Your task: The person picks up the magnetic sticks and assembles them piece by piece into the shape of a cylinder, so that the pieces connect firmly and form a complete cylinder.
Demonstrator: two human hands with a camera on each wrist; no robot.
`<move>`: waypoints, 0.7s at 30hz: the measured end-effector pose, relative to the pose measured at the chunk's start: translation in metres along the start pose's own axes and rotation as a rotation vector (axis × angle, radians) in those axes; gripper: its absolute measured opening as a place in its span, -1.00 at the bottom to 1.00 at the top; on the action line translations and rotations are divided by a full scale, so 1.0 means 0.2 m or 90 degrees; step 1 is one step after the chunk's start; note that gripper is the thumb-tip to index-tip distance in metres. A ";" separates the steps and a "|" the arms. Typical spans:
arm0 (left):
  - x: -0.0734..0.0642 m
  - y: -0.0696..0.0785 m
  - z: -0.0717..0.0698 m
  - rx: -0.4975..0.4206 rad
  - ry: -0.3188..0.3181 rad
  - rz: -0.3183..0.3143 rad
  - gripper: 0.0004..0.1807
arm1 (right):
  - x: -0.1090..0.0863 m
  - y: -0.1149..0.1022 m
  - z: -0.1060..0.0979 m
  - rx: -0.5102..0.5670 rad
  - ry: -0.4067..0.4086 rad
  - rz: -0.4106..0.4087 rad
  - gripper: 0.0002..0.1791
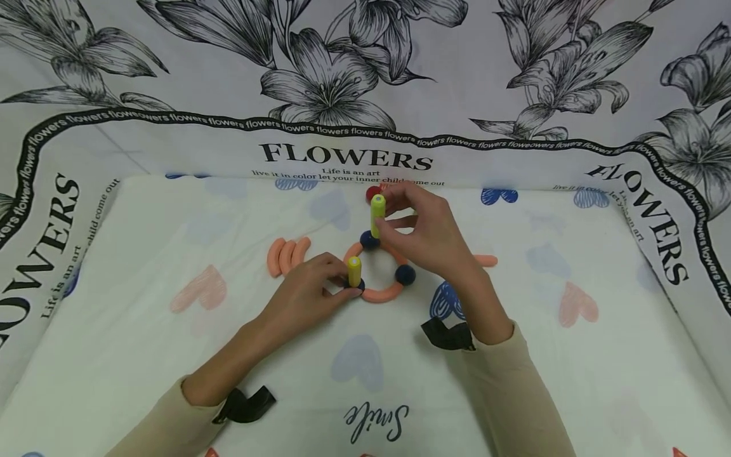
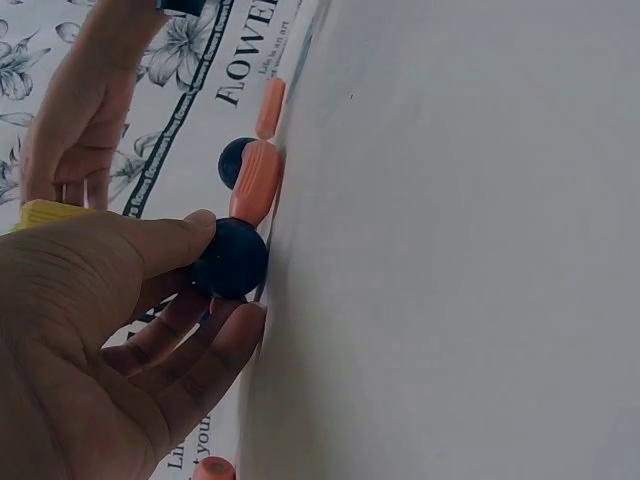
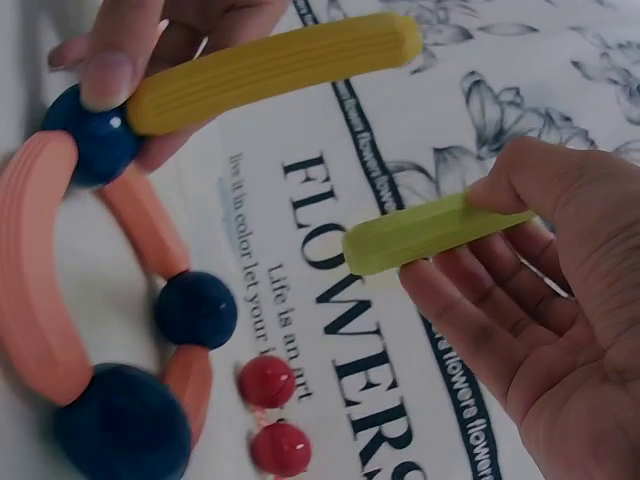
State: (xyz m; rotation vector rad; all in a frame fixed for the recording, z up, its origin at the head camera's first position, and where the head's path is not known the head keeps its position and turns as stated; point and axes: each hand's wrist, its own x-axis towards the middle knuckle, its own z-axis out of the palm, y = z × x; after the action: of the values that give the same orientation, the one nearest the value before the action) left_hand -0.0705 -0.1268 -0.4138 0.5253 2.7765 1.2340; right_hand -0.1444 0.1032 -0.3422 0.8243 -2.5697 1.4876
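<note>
On the cloth lies a ring of curved orange rods (image 1: pixel 384 295) joined by dark blue balls (image 1: pixel 405 275). My left hand (image 1: pixel 302 289) pinches the ring's left blue ball (image 2: pixel 232 262) between thumb and fingers. From that ball a yellow rod (image 3: pixel 280 75) sticks up. A yellow-green rod (image 1: pixel 377 216) is in my right hand (image 1: pixel 425 231), pinched between thumb and fingers and held upright over the far blue ball (image 1: pixel 369 240). In the right wrist view, the yellow-green rod's lower end is apart from the far ball.
Several orange curved rods (image 1: pixel 288 256) lie side by side left of the ring. Another orange rod (image 1: pixel 487 260) shows past my right wrist. Red balls (image 3: pixel 268 383) sit beyond the ring. A flower-printed cloth (image 1: pixel 342 76) covers the far side.
</note>
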 end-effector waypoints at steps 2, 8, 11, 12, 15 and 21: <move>0.01 0.01 0.00 0.001 -0.001 -0.005 -0.82 | 0.00 0.03 0.00 -0.001 0.005 0.013 -0.59; 0.00 0.01 0.00 0.004 -0.004 -0.015 -0.83 | 0.01 0.13 0.06 0.030 0.011 0.043 -0.61; 0.00 0.01 0.00 -0.001 -0.001 -0.010 -0.83 | 0.01 0.17 0.09 0.039 0.009 0.049 -0.62; 0.00 0.01 0.00 -0.003 0.001 -0.008 -0.83 | 0.01 0.17 0.10 0.040 0.008 0.050 -0.62; 0.00 0.01 0.00 -0.009 0.008 0.003 -0.83 | 0.01 0.19 0.10 0.034 0.005 0.048 -0.62; 0.00 0.00 0.02 -0.004 0.012 0.010 -0.84 | 0.01 0.23 0.11 0.045 -0.021 0.057 -0.64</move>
State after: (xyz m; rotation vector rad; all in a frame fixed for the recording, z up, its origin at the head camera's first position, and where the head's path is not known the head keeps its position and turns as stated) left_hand -0.0701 -0.1240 -0.4155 0.5394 2.7879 1.2574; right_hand -0.1624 0.1017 -0.3902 0.7566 -2.6236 1.6124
